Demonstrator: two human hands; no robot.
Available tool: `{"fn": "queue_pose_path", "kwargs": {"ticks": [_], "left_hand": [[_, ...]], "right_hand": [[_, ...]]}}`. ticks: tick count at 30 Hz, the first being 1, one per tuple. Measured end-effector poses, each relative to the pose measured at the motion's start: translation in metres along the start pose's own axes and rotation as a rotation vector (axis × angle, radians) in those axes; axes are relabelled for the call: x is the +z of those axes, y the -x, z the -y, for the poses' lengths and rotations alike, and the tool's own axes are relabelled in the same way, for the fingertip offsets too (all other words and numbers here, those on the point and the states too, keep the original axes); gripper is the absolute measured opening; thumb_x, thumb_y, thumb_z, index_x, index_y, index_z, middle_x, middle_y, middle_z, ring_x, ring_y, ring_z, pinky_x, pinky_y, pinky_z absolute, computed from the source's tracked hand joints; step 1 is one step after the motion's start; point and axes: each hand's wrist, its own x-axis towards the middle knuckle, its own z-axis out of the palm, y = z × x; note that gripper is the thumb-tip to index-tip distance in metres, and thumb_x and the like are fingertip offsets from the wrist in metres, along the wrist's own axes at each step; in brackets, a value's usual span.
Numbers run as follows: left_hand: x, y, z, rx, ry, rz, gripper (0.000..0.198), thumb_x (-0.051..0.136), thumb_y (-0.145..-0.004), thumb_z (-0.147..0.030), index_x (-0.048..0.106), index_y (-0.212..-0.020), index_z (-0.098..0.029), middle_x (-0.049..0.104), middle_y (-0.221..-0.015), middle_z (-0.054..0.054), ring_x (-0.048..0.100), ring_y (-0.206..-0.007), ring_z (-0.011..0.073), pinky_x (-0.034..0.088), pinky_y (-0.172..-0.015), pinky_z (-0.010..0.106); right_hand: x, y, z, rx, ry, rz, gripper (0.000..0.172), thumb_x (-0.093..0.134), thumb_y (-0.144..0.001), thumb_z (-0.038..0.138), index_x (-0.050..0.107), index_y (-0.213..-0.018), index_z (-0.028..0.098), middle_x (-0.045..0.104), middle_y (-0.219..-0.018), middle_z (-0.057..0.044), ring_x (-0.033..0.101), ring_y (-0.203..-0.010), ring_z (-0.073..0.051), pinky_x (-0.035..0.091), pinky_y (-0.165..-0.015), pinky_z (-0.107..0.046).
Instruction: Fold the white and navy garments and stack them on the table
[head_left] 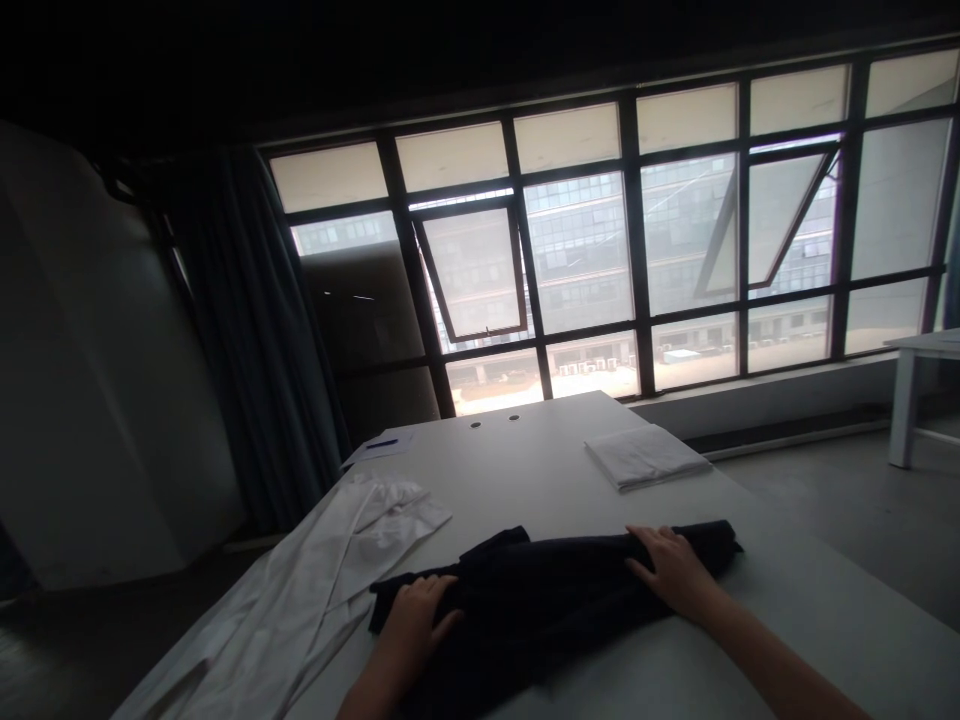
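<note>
A black or very dark piece of clothing [551, 585] lies bunched across the near part of the white table [517, 470]. Its exact kind does not show. Near its left end, my left hand [417, 625] grips the cloth, fingers bent over it and thumb on the near side. Toward the other end, my right hand [673, 572] holds the upper edge, its thumb apart from the fingers. Both ends of the cloth stick out past my hands, and a small flap rises along the far edge. The lower part runs toward me and out of the frame.
A rumpled white garment [322, 580] spreads along the table's left side. A folded white cloth [645, 456] sits at the right edge. Paper with a dark pen [382, 443] lies far left. Beyond are a dark curtain [247, 350], tilted-open windows [480, 270] and another white table [904, 390].
</note>
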Motion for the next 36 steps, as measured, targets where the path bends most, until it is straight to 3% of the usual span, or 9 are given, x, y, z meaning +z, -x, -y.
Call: {"fn": "queue_pose_path", "kwargs": {"ticks": [4,11,16,19,22,25,28,31,36], "left_hand": [[-0.004,-0.002,-0.003,0.048,-0.047,0.021,0.015,0.057,-0.092,-0.026,0.071,-0.096,-0.024,0.071,-0.1,0.005,0.065,-0.098,0.0253,0.045,-0.089,0.037],[-0.034,0.006,-0.005,0.259,0.009,-0.386,0.021,0.054,-0.099,-0.035,0.068,-0.087,-0.024,0.07,-0.108,0.008,0.064,-0.104,0.026,0.05,-0.094,0.042],[-0.051,0.014,-0.018,0.247,0.135,-0.18,0.036,0.042,-0.105,-0.033,0.07,-0.084,-0.026,0.074,-0.11,0.005,0.072,-0.096,0.0202,0.054,-0.09,0.032],[-0.044,0.015,-0.022,0.125,0.197,-0.096,0.034,0.043,-0.104,-0.04,0.069,-0.088,-0.027,0.066,-0.136,0.006,0.073,-0.101,0.022,0.055,-0.091,0.032],[-0.03,0.014,-0.023,0.038,0.234,-0.021,0.032,0.05,-0.1,-0.044,0.063,-0.127,-0.032,0.06,-0.144,0.007,0.068,-0.117,0.027,0.052,-0.099,0.039],[-0.019,0.012,-0.026,0.03,0.204,0.059,0.058,0.064,-0.091,-0.04,0.048,-0.146,-0.035,0.065,-0.139,0.007,0.067,-0.118,0.0288,0.051,-0.099,0.039],[-0.016,0.009,-0.031,0.05,0.093,0.072,0.044,0.067,-0.085,-0.031,0.063,-0.129,-0.033,0.071,-0.121,0.004,0.072,-0.1,0.0266,0.052,-0.088,0.034],[-0.018,0.003,-0.034,0.09,-0.056,-0.015,0.014,0.066,-0.084,-0.023,0.07,-0.096,-0.028,0.072,-0.103,0.004,0.07,-0.095,0.0274,0.05,-0.087,0.037],[-0.023,0.004,-0.035,0.223,-0.018,-0.102,0.014,0.062,-0.081,-0.014,0.068,-0.087,-0.026,0.066,-0.131,0.006,0.058,-0.126,0.0309,0.044,-0.104,0.044]], "right_hand": [[-0.007,-0.004,0.002,-0.047,0.025,-0.053,0.035,0.05,-0.091,0.028,0.07,-0.12,0.023,0.074,-0.112,-0.01,0.063,-0.105,-0.029,0.041,-0.095,-0.044],[-0.057,-0.003,0.022,-0.205,-0.014,-0.227,0.019,0.055,-0.085,0.025,0.073,-0.09,0.025,0.074,-0.108,-0.008,0.056,-0.119,-0.031,0.037,-0.103,-0.047],[-0.07,0.001,0.033,-0.171,-0.063,0.076,0.043,0.045,-0.096,0.043,0.061,-0.062,0.022,0.063,-0.062,-0.003,0.057,-0.064,-0.02,0.043,-0.072,-0.035],[-0.061,0.005,0.033,-0.08,-0.092,0.242,0.048,0.046,-0.095,0.049,0.061,-0.059,0.022,0.062,-0.057,-0.002,0.056,-0.056,-0.018,0.041,-0.064,-0.033],[-0.047,0.012,0.027,0.018,-0.106,0.29,0.027,0.062,-0.083,0.043,0.075,-0.095,0.022,0.075,-0.087,-0.009,0.07,-0.079,-0.026,0.048,-0.073,-0.034],[-0.034,0.016,0.018,0.105,-0.032,0.291,0.06,0.068,-0.077,0.036,0.062,-0.135,0.023,0.074,-0.113,-0.017,0.07,-0.104,-0.034,0.05,-0.088,-0.043],[-0.03,0.016,0.016,0.122,0.044,0.335,0.053,0.065,-0.081,0.034,0.065,-0.133,0.024,0.074,-0.116,-0.016,0.069,-0.107,-0.036,0.05,-0.09,-0.046],[-0.033,0.014,0.02,0.08,0.128,0.309,0.026,0.06,-0.082,0.024,0.076,-0.102,0.023,0.076,-0.102,-0.012,0.071,-0.096,-0.033,0.05,-0.082,-0.043],[-0.038,0.013,0.024,-0.069,0.16,0.233,0.014,0.058,-0.076,0.014,0.07,-0.076,0.021,0.071,-0.099,-0.009,0.065,-0.097,-0.027,0.047,-0.084,-0.037]]}}
